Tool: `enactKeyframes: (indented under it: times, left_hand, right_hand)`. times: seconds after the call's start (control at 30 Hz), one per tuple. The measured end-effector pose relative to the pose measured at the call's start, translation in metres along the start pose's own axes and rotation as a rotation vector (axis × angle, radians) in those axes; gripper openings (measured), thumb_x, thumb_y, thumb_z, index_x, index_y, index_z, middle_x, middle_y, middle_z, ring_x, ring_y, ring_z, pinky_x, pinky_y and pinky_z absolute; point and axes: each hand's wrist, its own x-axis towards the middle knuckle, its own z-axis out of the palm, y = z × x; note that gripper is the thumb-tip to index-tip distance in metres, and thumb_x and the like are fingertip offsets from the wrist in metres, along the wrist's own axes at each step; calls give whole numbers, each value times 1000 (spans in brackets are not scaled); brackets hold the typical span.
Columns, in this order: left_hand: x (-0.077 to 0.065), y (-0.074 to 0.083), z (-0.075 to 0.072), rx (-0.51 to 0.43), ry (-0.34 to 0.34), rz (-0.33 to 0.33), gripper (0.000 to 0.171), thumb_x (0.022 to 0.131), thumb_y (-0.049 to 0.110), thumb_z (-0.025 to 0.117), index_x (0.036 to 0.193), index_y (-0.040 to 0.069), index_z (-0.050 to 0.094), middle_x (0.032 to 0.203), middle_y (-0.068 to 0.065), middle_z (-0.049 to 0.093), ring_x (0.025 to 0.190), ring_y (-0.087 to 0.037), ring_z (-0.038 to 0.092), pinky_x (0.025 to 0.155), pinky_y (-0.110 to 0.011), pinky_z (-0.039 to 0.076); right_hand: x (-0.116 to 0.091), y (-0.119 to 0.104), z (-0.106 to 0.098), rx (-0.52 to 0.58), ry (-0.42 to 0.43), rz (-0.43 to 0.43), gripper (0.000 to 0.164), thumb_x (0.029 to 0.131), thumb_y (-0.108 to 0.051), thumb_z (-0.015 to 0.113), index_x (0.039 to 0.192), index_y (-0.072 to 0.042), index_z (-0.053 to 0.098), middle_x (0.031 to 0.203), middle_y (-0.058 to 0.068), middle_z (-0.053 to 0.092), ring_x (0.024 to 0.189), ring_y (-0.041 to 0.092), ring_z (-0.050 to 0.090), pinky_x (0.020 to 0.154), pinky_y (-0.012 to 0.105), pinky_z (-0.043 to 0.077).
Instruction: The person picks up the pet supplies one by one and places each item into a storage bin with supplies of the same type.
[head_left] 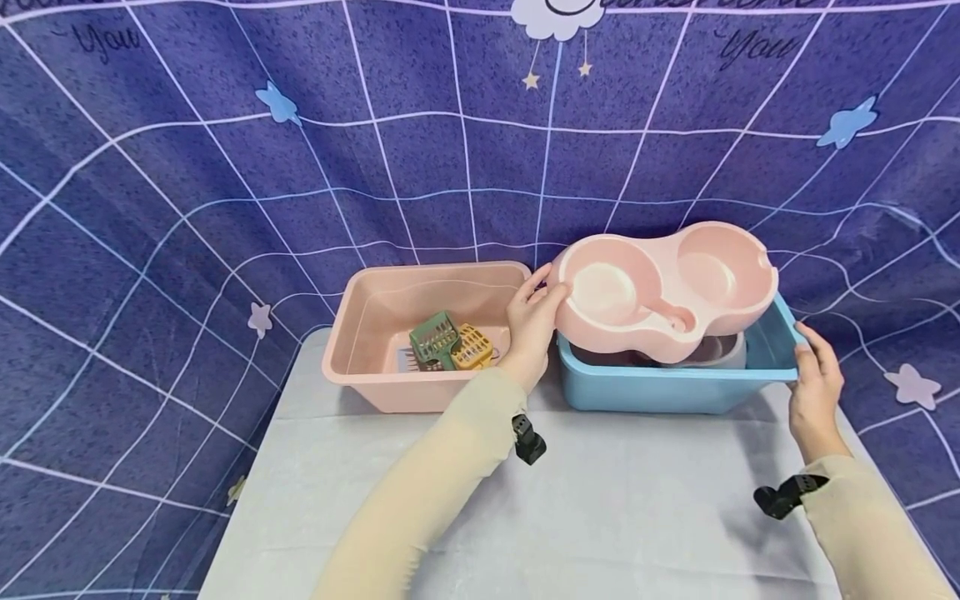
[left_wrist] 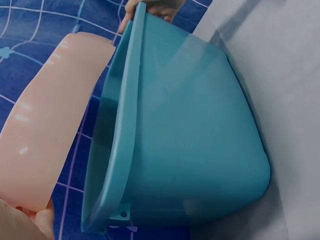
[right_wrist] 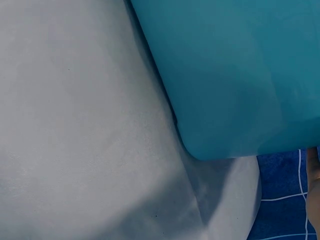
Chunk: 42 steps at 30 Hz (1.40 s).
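My left hand [head_left: 531,329] grips the left end of a pink double pet bowl [head_left: 670,271], which has two round hollows and a small notch between them. This bowl is tilted over the mouth of a blue bin [head_left: 652,393]; in the left wrist view the pink bowl [left_wrist: 55,115] is raised beside the bin's rim. At the bin's right end, my right hand [head_left: 816,392] holds the rim, fingers over the edge. Inside the blue bin, a greyish rounded container [head_left: 723,354] shows partly, the rest hidden under the pink bowl.
Left of the blue bin stands a pink bin [head_left: 405,396]. In it lie a green slotted piece [head_left: 435,336] with a short handle, a yellow slotted piece [head_left: 474,346] and a flat printed item. Both bins sit on a pale-covered table [head_left: 637,500], with a blue grid-patterned curtain [head_left: 495,158] close behind.
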Motion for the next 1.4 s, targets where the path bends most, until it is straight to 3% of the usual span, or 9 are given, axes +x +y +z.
enactKeyframes:
  times: [0.43,0.73,0.93,1.23,1.4]
  left_hand:
    - [13,-20,12,-23,-25,7,50,83,8,73,132,9,64,98,-5,70,84,-8,61,73,-18,50]
    - [18,-31,17,25,-16,30,45,80,10,78,124,12,70,95,-7,72,88,-9,63,80,-22,53]
    - [16,-36,18,72,-22,10,45,81,13,79,125,15,70,100,-2,71,92,-9,64,85,-24,53]
    - [15,-37,18,109,-112,47,45,84,8,76,127,12,68,87,-2,71,70,-5,59,62,-17,48]
    - [17,-39,17,118,-123,53,45,83,7,76,127,10,68,89,-6,73,72,-4,61,67,-17,52]
  right_hand:
    - [-1,1,0,13,-14,11,35,100,-13,49,130,-17,66,121,-4,57,101,10,52,65,11,46]
    - [0,1,-2,40,-4,1,34,100,-13,49,130,-15,66,120,-3,57,102,11,53,66,11,47]
    - [0,3,-3,58,-11,13,34,100,-13,50,129,-16,67,119,-3,57,99,10,54,66,12,48]
    - [-1,3,-3,97,-9,22,34,99,-12,50,129,-14,67,116,-2,57,99,11,54,67,12,50]
    - [-1,2,-1,89,-10,25,34,100,-12,50,130,-14,66,113,-1,55,99,11,53,67,12,49]
